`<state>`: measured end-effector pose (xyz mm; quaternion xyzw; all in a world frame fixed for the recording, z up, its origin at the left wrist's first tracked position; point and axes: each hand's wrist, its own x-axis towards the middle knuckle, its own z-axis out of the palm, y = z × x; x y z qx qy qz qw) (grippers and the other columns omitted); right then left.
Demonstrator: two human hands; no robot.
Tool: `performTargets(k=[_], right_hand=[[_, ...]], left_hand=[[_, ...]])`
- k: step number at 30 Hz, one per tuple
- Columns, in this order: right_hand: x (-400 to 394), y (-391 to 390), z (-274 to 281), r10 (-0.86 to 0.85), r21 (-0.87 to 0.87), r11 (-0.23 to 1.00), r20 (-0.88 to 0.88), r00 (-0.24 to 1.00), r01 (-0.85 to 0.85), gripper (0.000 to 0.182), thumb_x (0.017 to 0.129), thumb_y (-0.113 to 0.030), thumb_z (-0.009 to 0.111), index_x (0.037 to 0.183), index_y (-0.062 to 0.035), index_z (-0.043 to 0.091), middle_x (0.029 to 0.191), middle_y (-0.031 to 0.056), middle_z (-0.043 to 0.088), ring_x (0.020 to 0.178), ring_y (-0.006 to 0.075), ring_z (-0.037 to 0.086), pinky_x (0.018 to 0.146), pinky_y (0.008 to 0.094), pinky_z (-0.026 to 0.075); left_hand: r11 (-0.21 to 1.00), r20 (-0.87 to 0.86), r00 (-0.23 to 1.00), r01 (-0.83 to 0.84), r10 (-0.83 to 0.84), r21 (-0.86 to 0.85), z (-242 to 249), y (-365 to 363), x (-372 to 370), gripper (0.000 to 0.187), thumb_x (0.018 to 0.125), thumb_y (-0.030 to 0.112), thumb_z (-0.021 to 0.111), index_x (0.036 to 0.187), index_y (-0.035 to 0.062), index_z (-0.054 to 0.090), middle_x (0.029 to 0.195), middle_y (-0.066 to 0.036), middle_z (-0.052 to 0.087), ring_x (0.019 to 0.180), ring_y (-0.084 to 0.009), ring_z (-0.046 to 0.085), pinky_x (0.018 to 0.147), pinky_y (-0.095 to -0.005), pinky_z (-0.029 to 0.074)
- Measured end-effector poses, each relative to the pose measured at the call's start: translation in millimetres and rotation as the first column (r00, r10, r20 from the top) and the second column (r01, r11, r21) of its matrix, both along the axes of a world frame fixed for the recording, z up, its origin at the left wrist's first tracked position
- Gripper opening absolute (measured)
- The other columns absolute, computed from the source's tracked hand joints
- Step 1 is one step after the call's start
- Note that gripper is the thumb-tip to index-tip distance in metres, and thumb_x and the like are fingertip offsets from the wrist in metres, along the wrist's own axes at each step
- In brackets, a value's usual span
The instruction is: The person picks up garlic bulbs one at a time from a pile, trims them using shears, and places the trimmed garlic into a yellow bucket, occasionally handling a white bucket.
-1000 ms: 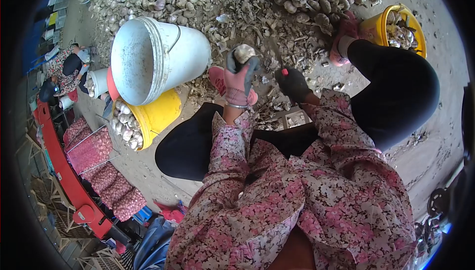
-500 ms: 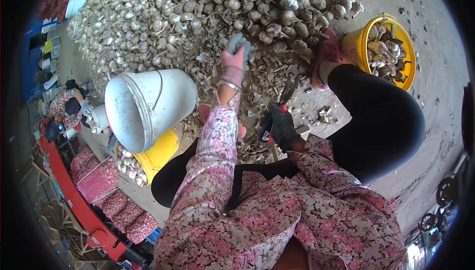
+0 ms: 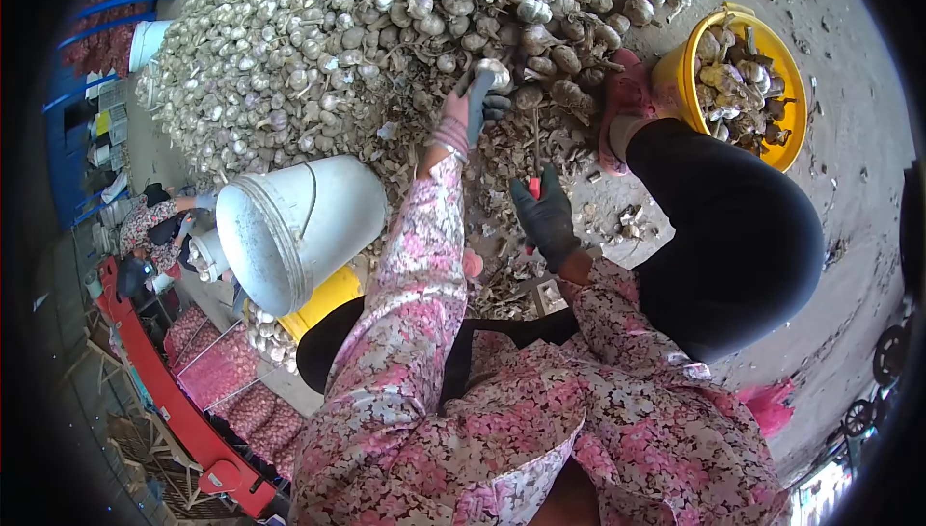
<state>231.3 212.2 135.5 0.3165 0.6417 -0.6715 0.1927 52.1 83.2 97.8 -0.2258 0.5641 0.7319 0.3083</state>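
Observation:
My left hand (image 3: 470, 107), in a pink and grey glove, is stretched out to the near edge of a big garlic pile (image 3: 328, 34), its fingers closed around a garlic bulb (image 3: 494, 71). Closer to my body, my right hand (image 3: 546, 222) in a dark glove grips red-handled shears (image 3: 533, 186) whose blades point up toward the pile. Dry garlic trimmings (image 3: 540, 145) litter the ground between the two hands.
A white bucket (image 3: 289, 227) lies tilted at my left over a yellow bucket (image 3: 323, 299) holding garlic. Another yellow bucket (image 3: 783, 58) with bulbs stands by my right foot. Another person (image 3: 154, 222) sits at far left, near pink mesh sacks (image 3: 217, 381).
My left hand went from holding a bulb near my knees out to the pile and closed on another bulb. The right hand with the shears stayed low, and the view tipped forward.

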Motion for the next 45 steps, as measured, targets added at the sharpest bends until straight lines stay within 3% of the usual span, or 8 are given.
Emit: performTargets(k=[2,5,8,12,25,36,42,45], right_hand=[[-8.6,4.0,12.6,0.209,0.335,0.935,-0.252,0.945,-0.118,0.045,0.076,-0.027,0.068,0.108,-0.0028,0.049,0.083,0.0178,0.059,0.078,0.0353,0.059,0.070,0.0429,0.047],[-11.3,9.2,45.1,0.452,0.574,0.785,-0.274,0.849,-0.233,0.049,0.073,-0.025,0.068,0.113,-0.0041,0.048,0.094,0.0181,0.059,0.087,0.0368,0.058,0.074,0.0448,0.046],[-1.0,11.8,60.7,0.642,0.672,0.664,-0.287,0.711,-0.328,0.064,0.074,-0.028,0.069,0.126,-0.0003,0.043,0.094,0.0169,0.059,0.086,0.0349,0.058,0.074,0.0427,0.047],[19.7,15.8,77.1,0.728,0.702,0.589,-0.244,0.641,-0.401,0.061,0.074,-0.027,0.068,0.124,-0.0009,0.045,0.093,0.0169,0.059,0.085,0.0350,0.059,0.075,0.0432,0.047],[65.2,7.8,78.6,0.833,0.589,0.534,-0.244,0.497,-0.606,0.068,0.078,-0.034,0.067,0.129,0.0016,0.039,0.082,0.0213,0.062,0.080,0.0359,0.061,0.070,0.0413,0.048],[64.8,5.2,23.9,0.854,0.677,0.490,-0.246,0.459,-0.550,0.021,0.078,-0.019,0.057,0.092,-0.0037,0.055,0.075,0.0189,0.061,0.075,0.0384,0.060,0.067,0.0466,0.048],[53.3,-24.8,-4.1,0.951,0.664,0.226,0.007,0.309,-0.712,0.026,0.080,-0.031,0.055,0.080,-0.0056,0.060,0.077,0.0188,0.061,0.075,0.0373,0.060,0.070,0.0468,0.048],[49.1,-44.1,3.2,0.934,0.624,0.315,-0.072,0.349,-0.716,0.031,0.078,-0.035,0.058,0.080,-0.0048,0.064,0.079,0.0191,0.064,0.080,0.0356,0.062,0.073,0.0442,0.048]], left_hand=[[0.996,-0.393,0.916,0.085,-0.076,0.006,28.8,-16.9,44.6,0.042,0.089,0.014,0.057,0.128,0.0072,0.044,0.111,-0.008,0.057,0.085,-0.0193,0.062,0.065,-0.0289,0.054],[0.910,-0.179,0.946,-0.188,0.268,0.368,76.9,-24.8,92.4,0.048,0.088,0.011,0.055,0.133,0.0065,0.038,0.119,-0.010,0.052,0.097,-0.0232,0.059,0.076,-0.0329,0.053],[0.969,-0.396,0.901,-0.091,0.179,0.231,107.2,-37.1,138.5,0.054,0.088,0.011,0.057,0.136,0.0067,0.033,0.122,-0.011,0.051,0.109,-0.0250,0.054,0.089,-0.0380,0.048],[0.890,-0.665,0.705,-0.107,-0.246,-0.443,100.0,-69.6,162.6,0.064,0.076,-0.004,0.063,0.134,0.0030,0.038,0.126,-0.011,0.049,0.116,-0.0208,0.049,0.099,-0.0326,0.040],[0.778,-0.562,0.773,-0.146,-0.296,-0.611,118.4,-46.3,228.8,0.062,0.066,0.006,0.075,0.119,0.0048,0.042,0.108,-0.010,0.056,0.100,-0.0201,0.056,0.089,-0.0330,0.044],[0.768,-0.441,0.856,-0.084,-0.271,-0.635,87.6,-62.1,233.8,0.058,0.068,0.005,0.074,0.117,0.0051,0.045,0.106,-0.011,0.059,0.096,-0.0205,0.059,0.085,-0.0325,0.047],[0.952,-0.671,0.740,-0.165,-0.053,-0.258,81.8,-89.3,238.7,0.064,0.070,0.001,0.070,0.128,0.0035,0.041,0.113,-0.010,0.056,0.102,-0.0200,0.057,0.084,-0.0328,0.049],[0.909,-0.511,0.760,-0.400,0.402,0.120,103.5,-124.7,237.0,0.037,0.084,0.010,0.061,0.118,0.0026,0.048,0.085,-0.004,0.055,0.057,-0.0132,0.048,0.054,-0.0290,0.041]])
